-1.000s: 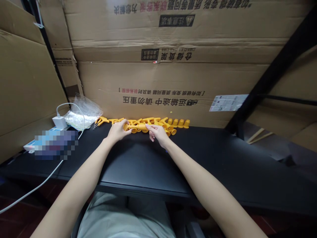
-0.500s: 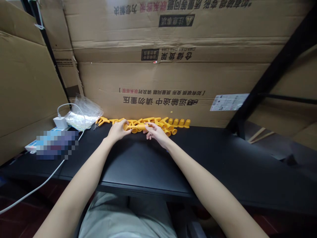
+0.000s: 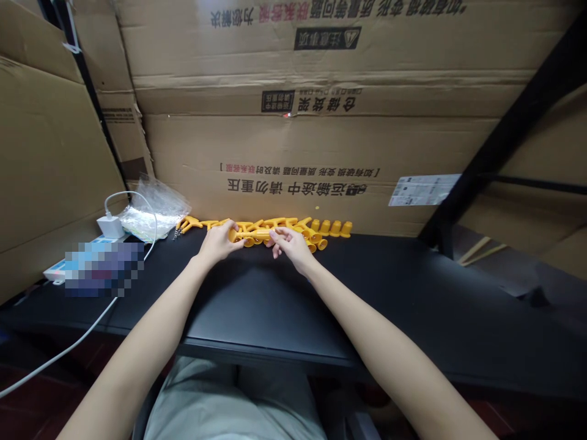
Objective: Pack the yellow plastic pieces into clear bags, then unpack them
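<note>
Between my hands a yellow plastic part (image 3: pixel 250 234) lies level, just above the table. My left hand (image 3: pixel 217 240) is closed on its left end, thumb and fingers wrapped round it. At its right end, my right hand (image 3: pixel 293 245) pinches a thicker yellow piece between thumb and fingertips; how the two ends join is too small to make out. Behind the hands runs a row of yellow forked parts (image 3: pixel 190 224), partly hidden by my fingers. Several yellow cup-shaped pieces (image 3: pixel 336 228) stand upright right of them, while others (image 3: pixel 322 244) lie tipped on their sides.
Cardboard sheets (image 3: pixel 293 140) wall the back and left of the black table (image 3: pixel 266 305). A clear plastic bag (image 3: pixel 153 211), small screws (image 3: pixel 177 233), and a power strip with a white charger (image 3: pixel 110 226) and cable lie left. A dark metal post (image 3: pixel 490 134) slants at right.
Both hands keep nearly the same place and hold on the yellow part. My right fingers have shifted very slightly; the view has barely moved.
</note>
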Demonstrator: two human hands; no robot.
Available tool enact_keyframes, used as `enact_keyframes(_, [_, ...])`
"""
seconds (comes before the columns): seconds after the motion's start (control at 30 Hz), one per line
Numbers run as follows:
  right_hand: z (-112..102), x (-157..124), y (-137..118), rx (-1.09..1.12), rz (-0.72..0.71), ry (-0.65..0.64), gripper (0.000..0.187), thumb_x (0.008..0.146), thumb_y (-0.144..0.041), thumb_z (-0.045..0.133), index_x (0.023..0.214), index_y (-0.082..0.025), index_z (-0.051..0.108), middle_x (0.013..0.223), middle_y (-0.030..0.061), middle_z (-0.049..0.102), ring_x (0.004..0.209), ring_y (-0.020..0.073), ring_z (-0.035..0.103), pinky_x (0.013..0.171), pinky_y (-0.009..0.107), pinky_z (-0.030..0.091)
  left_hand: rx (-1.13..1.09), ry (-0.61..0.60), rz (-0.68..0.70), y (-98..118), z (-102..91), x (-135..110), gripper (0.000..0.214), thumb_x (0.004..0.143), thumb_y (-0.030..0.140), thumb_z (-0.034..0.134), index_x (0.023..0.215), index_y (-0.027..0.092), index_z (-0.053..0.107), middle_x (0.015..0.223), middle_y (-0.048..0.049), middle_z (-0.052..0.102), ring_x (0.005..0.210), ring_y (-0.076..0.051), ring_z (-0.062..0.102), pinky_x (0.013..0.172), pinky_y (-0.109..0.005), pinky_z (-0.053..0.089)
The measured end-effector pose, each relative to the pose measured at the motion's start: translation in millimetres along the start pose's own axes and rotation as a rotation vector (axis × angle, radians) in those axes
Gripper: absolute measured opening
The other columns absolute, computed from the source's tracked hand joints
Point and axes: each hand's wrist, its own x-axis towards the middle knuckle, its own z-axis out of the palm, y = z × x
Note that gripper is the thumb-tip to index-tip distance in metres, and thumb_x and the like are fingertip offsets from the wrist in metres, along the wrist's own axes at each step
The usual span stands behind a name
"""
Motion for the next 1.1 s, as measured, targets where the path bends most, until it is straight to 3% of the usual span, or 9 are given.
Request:
enact_keyframes(0.2, [4,-1,-4,0.083,0.083,0.057,0.050,0.063,-0.064,0.069,0.069,-0.015,0.056,0.054,0.0013,0.060,0.036,0.0080,0.047,0.037,0.024,0.034,0.002,0.017,0.033,4,1.1,-2,0.027,0.070,0.036,0.068,0.090,0.022,0.056,0.076,-0.0001,0.066,0.068,-0.017,0.062,0.065,-0.025,0.041])
enact_keyframes(0.37, [5,-1,-10,0.166,0.250,0.114,0.043,0.069,-0.058,0.069,0.068,-0.017,0.055,0.048,0.0006,0.056,0.033,0.0072,0.042,0.032,0.022,0.032,0.006,0.035,0.073,7,0.9,-3,0.025,0.072,0.034,0.067,0.091,0.022,0.055,0.088,-0.0021,0.068,0.081,-0.018,0.063,0.072,-0.026,0.043])
enact_keyframes(0.5, [0,-1,-12,0.052,0.286,0.009,0.043,0.079,-0.059,0.058,0.079,-0.016,0.058,0.060,0.0047,0.061,0.037,0.0089,0.047,0.034,0.023,0.034,-0.024,0.033,0.071,8,-1.9,-2,0.025,0.072,0.033,0.068,0.090,0.023,0.055,0.084,-0.0005,0.067,0.076,-0.017,0.063,0.069,-0.025,0.042])
enact_keyframes(0.57, [-3,-1,-10,-0.123,0.128,-0.021,0.047,0.082,-0.062,0.050,0.092,-0.017,0.058,0.080,0.0102,0.066,0.048,0.0130,0.057,0.040,0.025,0.042,-0.051,0.032,0.049,8,-3.5,-1,0.025,0.071,0.035,0.069,0.088,0.023,0.055,0.079,0.0009,0.067,0.072,-0.016,0.062,0.067,-0.025,0.041])
enact_keyframes(0.63, [-6,-2,-8,-0.353,-0.174,0.001,0.048,0.083,-0.059,0.051,0.108,-0.018,0.055,0.106,0.0143,0.063,0.076,0.0197,0.065,0.059,0.032,0.052,-0.079,0.035,0.029,8,-4.5,-1,0.027,0.069,0.038,0.071,0.086,0.023,0.055,0.077,0.0016,0.066,0.070,-0.015,0.061,0.066,-0.024,0.040])
enact_keyframes(0.7, [-9,-2,-6,-0.607,-0.494,-0.007,0.047,0.083,-0.050,0.058,0.118,-0.020,0.051,0.122,0.0148,0.057,0.104,0.0253,0.059,0.084,0.041,0.049,-0.100,0.034,0.021,8,-4.9,0,0.030,0.068,0.040,0.072,0.085,0.022,0.055,0.076,0.0018,0.066,0.070,-0.015,0.060,0.066,-0.024,0.040])
enact_keyframes(0.77, [-12,0,-4,-0.846,-0.689,-0.047,0.037,0.085,-0.038,0.057,0.117,-0.020,0.053,0.121,0.0146,0.058,0.113,0.0276,0.053,0.094,0.047,0.042,-0.113,0.023,0.024,9,-5.2,0,0.031,0.068,0.042,0.072,0.085,0.022,0.056,0.075,0.0020,0.065,0.069,-0.015,0.059,0.065,-0.024,0.039])
enact_keyframes(0.9, [-13,8,-1,-1.125,-0.794,-0.075,0.021,0.091,-0.026,0.046,0.106,-0.018,0.059,0.104,0.0147,0.063,0.099,0.0267,0.057,0.088,0.043,0.043,-0.125,0.000,0.010,12,-7.6,0,0.033,0.066,0.043,0.074,0.083,0.022,0.055,0.072,0.0031,0.063,0.068,-0.014,0.058,0.064,-0.024,0.038])
enact_keyframes(1.1, [-10,21,1,-1.252,-0.848,-0.157,0.021,0.091,-0.028,0.046,0.099,-0.013,0.060,0.091,0.0150,0.064,0.086,0.0257,0.057,0.079,0.038,0.043,-0.133,-0.032,-0.042,17,-11.2,1,0.037,0.061,0.044,0.077,0.080,0.021,0.054,0.067,0.0040,0.059,0.064,-0.013,0.053,0.061,-0.023,0.036])
